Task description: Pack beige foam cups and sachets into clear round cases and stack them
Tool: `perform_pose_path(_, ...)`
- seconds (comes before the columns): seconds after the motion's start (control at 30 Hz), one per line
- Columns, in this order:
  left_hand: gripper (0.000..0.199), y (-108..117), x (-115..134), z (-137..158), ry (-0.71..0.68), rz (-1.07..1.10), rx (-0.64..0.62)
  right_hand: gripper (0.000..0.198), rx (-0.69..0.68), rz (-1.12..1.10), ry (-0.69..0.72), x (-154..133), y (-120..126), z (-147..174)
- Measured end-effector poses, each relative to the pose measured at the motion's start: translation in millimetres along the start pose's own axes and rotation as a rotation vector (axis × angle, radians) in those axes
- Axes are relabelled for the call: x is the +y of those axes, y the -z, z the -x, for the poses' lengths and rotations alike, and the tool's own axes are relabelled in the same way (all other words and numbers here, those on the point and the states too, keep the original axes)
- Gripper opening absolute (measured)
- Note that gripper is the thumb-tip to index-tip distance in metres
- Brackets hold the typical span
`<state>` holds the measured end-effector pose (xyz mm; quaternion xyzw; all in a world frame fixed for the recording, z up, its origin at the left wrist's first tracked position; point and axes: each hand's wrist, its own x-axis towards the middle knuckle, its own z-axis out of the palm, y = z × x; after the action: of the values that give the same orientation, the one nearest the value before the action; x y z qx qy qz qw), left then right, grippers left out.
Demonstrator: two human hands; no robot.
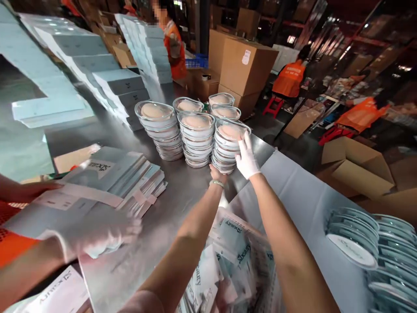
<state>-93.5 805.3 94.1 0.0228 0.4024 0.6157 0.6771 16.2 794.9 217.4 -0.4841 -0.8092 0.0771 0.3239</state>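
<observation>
A stack of clear oval plastic cases with beige, pad-like contents (224,150) stands at the front right of several such stacks. My left hand (217,174), bare with a bracelet at the wrist, grips the base of this stack; some of its fingers are hidden. Against the stack's right side, my right hand (246,157) in a white glove presses with its fingers pointing up to the top case. Just left of it is another stack (197,139), with one more stack (163,132) farther left.
Printed packets (231,248) fill the space below my forearms. At the left, a co-worker's gloved hand (107,234) is near flat cards (130,174). White boxes (127,84) rise behind. Clear lids (353,239) lie right; an open carton (358,169) and seated people are beyond.
</observation>
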Motion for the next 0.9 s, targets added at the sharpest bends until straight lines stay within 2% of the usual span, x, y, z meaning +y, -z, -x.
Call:
perform_pose_path(0.03, 0.055, -3, -4, 14, -0.007, -0.027, 0.037, 0.071, 0.003, -0.024, -0.021, -4, 8, 29)
perform_pose_path(0.1, 0.047, -8, -19, 52, -0.023, -0.109, 0.072, 0.06, 0.001, -0.042, -0.112, -14, 29, 110)
perform_pose_path(0.13, 0.042, -11, -30, 75, -0.031, -0.148, 0.056, 0.055, 0.009, -0.035, -0.192, -21, 40, 159)
perform_pose_path(0.2, 0.032, -13, -58, 130, -0.025, -0.246, -0.067, 0.051, 0.087, -0.011, -0.445, -39, 64, 271)
perform_pose_path(0.27, 0.027, -9, -88, 194, 0.019, -0.419, -0.296, 0.053, 0.195, -0.006, -0.855, -65, 85, 389)
perform_pose_path(0.33, 0.028, 5, -116, 261, 0.088, -0.676, -0.609, 0.049, 0.217, -0.04, -1.21, -98, 101, 500)
perform_pose_path(0.4, 0.032, 25, -140, 325, 0.158, -0.953, -0.946, 0.048, 0.199, -0.127, -1.361, -132, 110, 599)
perform_pose_path(0.5, 0.044, 60, -173, 406, 0.263, -1.315, -1.415, 0.045, 0.149, -0.17, -1.399, -174, 120, 719)
perform_pose_path(0.6, 0.063, 93, -213, 467, 0.304, -1.602, -1.787, 0.045, 0.147, -0.065, -1.306, -189, 141, 806)
perform_pose_path(0.67, 0.069, 111, -247, 501, 0.277, -1.728, -1.885, 0.042, 0.181, 0.113, -1.169, -179, 172, 847)
perform_pose_path(0.73, 0.07, 125, -288, 535, 0.274, -1.797, -1.821, 0.041, 0.226, 0.358, -1.086, -154, 216, 873)
perform_pose_path(0.83, 0.068, 138, -351, 588, 0.273, -1.821, -1.575, 0.046, 0.244, 0.578, -1.102, -99, 292, 887)
perform_pose_path(0.9, 0.073, 142, -390, 622, 0.218, -1.819, -1.438, 0.045, 0.106, 0.611, -1.061, -65, 332, 886)
